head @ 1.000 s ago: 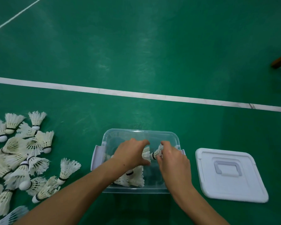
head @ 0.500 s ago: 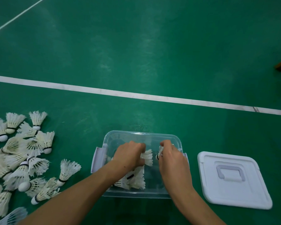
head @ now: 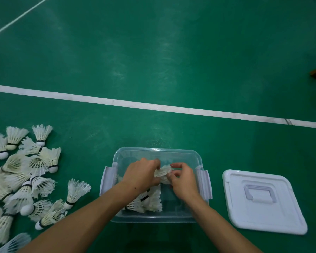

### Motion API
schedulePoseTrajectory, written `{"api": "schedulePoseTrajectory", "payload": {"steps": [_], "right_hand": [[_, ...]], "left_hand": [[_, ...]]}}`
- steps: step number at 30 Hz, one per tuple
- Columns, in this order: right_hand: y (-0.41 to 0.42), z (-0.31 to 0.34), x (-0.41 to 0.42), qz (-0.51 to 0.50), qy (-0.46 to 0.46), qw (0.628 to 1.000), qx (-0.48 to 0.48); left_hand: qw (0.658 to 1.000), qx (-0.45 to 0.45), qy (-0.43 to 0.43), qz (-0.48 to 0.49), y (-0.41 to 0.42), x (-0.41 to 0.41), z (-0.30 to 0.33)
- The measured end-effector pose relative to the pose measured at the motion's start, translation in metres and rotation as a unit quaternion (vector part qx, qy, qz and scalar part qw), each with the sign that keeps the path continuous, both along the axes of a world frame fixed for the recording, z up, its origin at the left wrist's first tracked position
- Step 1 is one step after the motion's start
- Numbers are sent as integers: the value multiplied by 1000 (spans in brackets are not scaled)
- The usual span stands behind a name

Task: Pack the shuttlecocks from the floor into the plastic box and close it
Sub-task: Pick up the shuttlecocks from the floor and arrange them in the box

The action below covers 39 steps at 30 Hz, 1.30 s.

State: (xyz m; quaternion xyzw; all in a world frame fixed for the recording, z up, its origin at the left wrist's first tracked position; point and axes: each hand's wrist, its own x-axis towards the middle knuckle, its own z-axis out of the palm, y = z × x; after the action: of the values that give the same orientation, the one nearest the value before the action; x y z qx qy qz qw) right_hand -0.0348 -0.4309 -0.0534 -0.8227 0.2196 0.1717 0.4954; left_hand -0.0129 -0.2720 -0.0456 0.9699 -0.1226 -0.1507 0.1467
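early going, i'd say: only a few shuttlecocks (head: pixel 148 201) lie in the one clear plastic box (head: pixel 157 219), while a heap (head: pixel 22 176) of roughly twenty waits on the floor to its left. both the left hand (head: pixel 140 175) and right hand (head: pixel 182 179) pinch a shuttlecock (head: pixel 162 171) between them over the box. one white lid (head: pixel 263 199) lies off, to the right.

Left hand (head: pixel 141 175): bare forearm enters from 7 o'clock, wrist straight, knuckles up, fingers curled toward 3 o'clock in a pinching grip. Right hand (head: pixel 182 178): bare forearm enters from 5 o'clock, fingers curled toward 9 o'clock, likewise pinching. Fingertips of both hands nearly meet at centre.
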Motion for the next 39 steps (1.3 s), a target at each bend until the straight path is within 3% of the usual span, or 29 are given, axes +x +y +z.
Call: {"api": "schedulePoseTrajectory", "payload": {"steps": [5, 10, 13, 16, 19, 24, 31, 35, 39], "right_hand": [[1, -6, 5, 2, 43, 999, 20], [-2, 16, -4, 93, 27, 993, -74], [-10, 39, -16, 149, -31, 982, -112], [-14, 64, -28, 217, -85, 972, -3], [-8, 80, -35, 253, -71, 954, 142], [-6, 83, -37, 232, -105, 952, 169], [-36, 80, -41, 233, -131, 962, 51], [-46, 71, -50, 196, -137, 964, -116], [-40, 72, -53, 214, -152, 931, -256]], "left_hand": [[1000, -2, -6, 1, 0, -3, 4], [998, -22, -58, -16, 9, -12, 16], [991, -88, -85, -51, 21, -17, 30], [969, -201, -103, -101, 24, -15, 52], [942, -298, -115, -107, 21, -14, 69], [926, -333, -164, -72, 14, -14, 77], [930, -315, -184, -36, 24, -22, 58], [964, -263, -31, -2, 36, -37, 33], [994, -93, 44, -39, 32, -44, 22]]}}
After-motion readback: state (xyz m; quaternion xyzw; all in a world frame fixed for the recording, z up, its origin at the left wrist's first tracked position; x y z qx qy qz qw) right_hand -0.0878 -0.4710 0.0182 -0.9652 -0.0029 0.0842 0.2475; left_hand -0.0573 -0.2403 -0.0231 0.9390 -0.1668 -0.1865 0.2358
